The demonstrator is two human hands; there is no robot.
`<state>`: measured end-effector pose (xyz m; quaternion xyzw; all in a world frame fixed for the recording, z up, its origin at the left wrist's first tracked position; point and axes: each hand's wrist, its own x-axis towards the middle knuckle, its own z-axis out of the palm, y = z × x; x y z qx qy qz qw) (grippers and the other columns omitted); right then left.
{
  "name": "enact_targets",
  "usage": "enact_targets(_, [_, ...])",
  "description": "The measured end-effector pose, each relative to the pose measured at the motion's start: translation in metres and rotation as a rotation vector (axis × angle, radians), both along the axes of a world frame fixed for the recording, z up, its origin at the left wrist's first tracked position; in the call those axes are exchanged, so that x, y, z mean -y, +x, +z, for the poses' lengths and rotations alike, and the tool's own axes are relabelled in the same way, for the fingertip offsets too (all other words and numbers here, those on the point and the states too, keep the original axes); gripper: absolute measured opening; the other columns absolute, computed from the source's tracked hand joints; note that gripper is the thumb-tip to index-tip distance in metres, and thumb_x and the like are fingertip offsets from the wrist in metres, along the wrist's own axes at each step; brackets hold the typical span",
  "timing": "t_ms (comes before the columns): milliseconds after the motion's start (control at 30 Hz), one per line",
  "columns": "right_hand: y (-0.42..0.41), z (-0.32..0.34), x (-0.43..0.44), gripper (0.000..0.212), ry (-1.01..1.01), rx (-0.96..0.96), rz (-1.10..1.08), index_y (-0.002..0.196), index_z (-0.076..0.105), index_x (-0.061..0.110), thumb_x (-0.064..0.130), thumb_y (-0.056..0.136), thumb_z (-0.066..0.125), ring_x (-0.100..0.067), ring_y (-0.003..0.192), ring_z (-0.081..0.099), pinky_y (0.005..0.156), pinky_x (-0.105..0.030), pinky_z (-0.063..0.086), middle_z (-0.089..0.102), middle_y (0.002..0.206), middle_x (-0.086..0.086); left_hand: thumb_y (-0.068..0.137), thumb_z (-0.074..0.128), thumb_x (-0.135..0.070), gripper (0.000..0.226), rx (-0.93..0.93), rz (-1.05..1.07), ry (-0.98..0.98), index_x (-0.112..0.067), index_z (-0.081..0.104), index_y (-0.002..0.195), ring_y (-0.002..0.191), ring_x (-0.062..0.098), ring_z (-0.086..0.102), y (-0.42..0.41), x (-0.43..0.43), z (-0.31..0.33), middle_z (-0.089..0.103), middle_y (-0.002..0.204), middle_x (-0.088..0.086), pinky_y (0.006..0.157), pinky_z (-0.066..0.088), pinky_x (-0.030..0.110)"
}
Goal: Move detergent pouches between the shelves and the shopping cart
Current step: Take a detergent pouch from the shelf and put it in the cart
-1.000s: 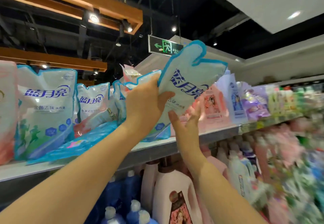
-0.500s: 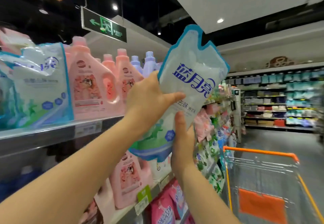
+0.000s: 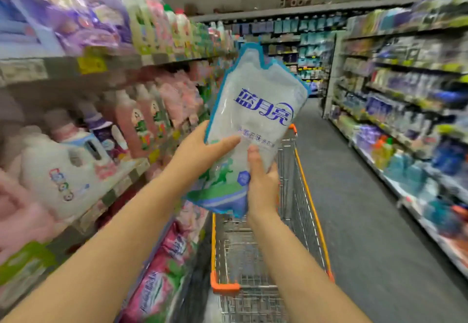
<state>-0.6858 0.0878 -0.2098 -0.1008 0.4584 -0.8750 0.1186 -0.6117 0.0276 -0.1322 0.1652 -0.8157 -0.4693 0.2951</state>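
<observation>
The left hand [image 3: 202, 151] and right hand [image 3: 262, 187] clamp fingers [image 3: 228, 143] on the detergent pouch [image 3: 255, 110] above the shopping cart [image 3: 312, 211]; held low, it may flop over and slip

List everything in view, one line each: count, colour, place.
pale plastic detergent pouch with blue edges: one, white and blue, held upright above the cart
wire shopping cart with orange trim: one, silver and orange, in the aisle below the pouch
white plastic detergent jug: one, white, left middle shelf
pink plastic detergent bottles: several (too blurred to count), pink, left middle shelf beyond the jug
purple plastic pouches: several, purple, left top shelf
pink plastic pouches: several, pink, left bottom shelf
right-hand shelving: one run, mixed blurred goods, across the aisle
grey floor: grey, between the shelves
left grip: one, holds the pouch's left edge
right grip: one, holds the pouch's lower right
</observation>
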Motion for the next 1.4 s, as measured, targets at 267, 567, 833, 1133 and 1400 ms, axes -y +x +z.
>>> enact_targets(267, [-0.147,-0.127,0.014,0.043,0.349,0.184,-0.099,0.108,0.058,0.006,0.030,0.077,0.075,-0.024,0.083,0.067,0.081,-0.041,0.056,0.068,0.102,-0.015,0.072,0.074,-0.025,0.054,0.070,-0.159,0.526,-0.015,0.051,0.120,0.089,0.019,0.064,-0.169,0.051,-0.166,0.065,0.111,0.009,0.080,0.054,0.031])
enact_targets(567, [-0.223,-0.309,0.013,0.079,0.706,0.509,0.009,0.121,0.051,0.003,0.038,0.056,0.080,-0.028,0.095,0.067,0.087,-0.043,0.054,0.065,0.113,-0.016,0.088,0.058,-0.004,0.034,0.347,-0.058,1.088,-0.012,0.047,0.119,0.062,0.011,0.069,-0.249,0.056,-0.357,0.065,0.096,0.009,0.055,0.057,0.024])
enact_targets(833, [-0.242,-0.454,0.018,0.075,0.930,0.718,0.246,0.119,0.054,-0.003,0.019,0.054,0.085,-0.032,0.094,0.066,0.086,-0.046,0.054,0.065,0.108,-0.023,0.092,0.053,-0.005,0.039,0.670,0.070,1.234,0.001,0.047,0.131,0.052,0.007,0.066,-0.261,0.064,-0.490,0.061,0.113,0.020,0.050,0.055,0.020])
enact_targets(1133, [-0.231,-0.518,-0.003,0.022,1.071,0.892,0.501,0.075,0.057,0.006,-0.012,0.075,0.069,-0.008,0.047,0.055,0.047,-0.019,0.048,0.058,0.062,-0.003,0.089,0.056,-0.001,0.041,1.042,0.159,1.208,0.005,0.048,0.128,0.068,0.015,0.064,-0.233,0.050,-0.593,0.057,0.123,0.019,0.062,0.051,0.025])
enact_targets(1400, [-0.212,-0.523,-0.041,0.021,1.454,0.688,0.567,0.093,0.056,0.007,-0.005,0.077,0.058,-0.022,0.085,0.054,0.065,-0.028,0.045,0.057,0.092,-0.012,0.085,0.059,-0.007,0.022,1.331,0.060,0.885,-0.009,0.057,0.107,0.075,0.021,0.055,-0.206,0.049,-0.586,0.059,0.094,0.012,0.060,0.042,0.028])
